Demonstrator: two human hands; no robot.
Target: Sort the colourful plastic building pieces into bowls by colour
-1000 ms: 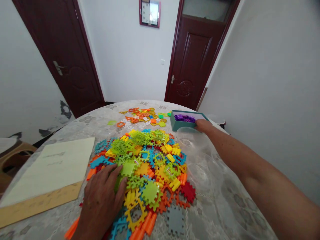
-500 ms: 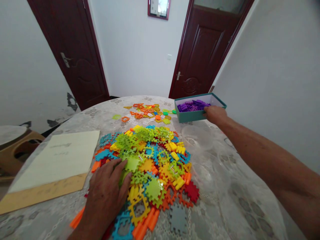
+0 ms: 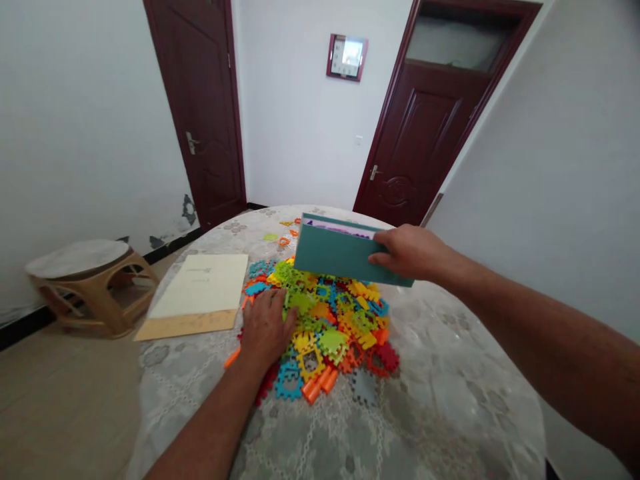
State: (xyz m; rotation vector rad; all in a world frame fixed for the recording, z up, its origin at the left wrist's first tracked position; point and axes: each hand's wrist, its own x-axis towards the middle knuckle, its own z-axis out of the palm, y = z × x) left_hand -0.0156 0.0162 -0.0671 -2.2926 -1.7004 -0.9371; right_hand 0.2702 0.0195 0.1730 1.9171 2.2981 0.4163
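Note:
My right hand (image 3: 407,250) grips the near wall of a teal box (image 3: 345,255) by its right part. The box is in the air over the far side of the pile, its outer side facing me. Purple pieces (image 3: 340,229) show just above its rim; the rest of its inside is hidden. My left hand (image 3: 266,327) lies flat with fingers stretched on the left side of a heap of colourful plastic interlocking pieces (image 3: 333,341). Lime, yellow, orange, blue and red pieces make up the heap, and a grey one (image 3: 365,388) lies at its near edge.
Left of the heap, a cream paper sheet with a tan strip (image 3: 203,283) lies on the patterned tablecloth (image 3: 320,440). Beyond the box are a few loose orange pieces (image 3: 284,241). A wooden stool (image 3: 100,287) stands on the floor at left.
My right hand has brought the box left and nearer, from the far right of the table to over the heap. My left hand stays on the pieces. The view has tilted up and shifted left.

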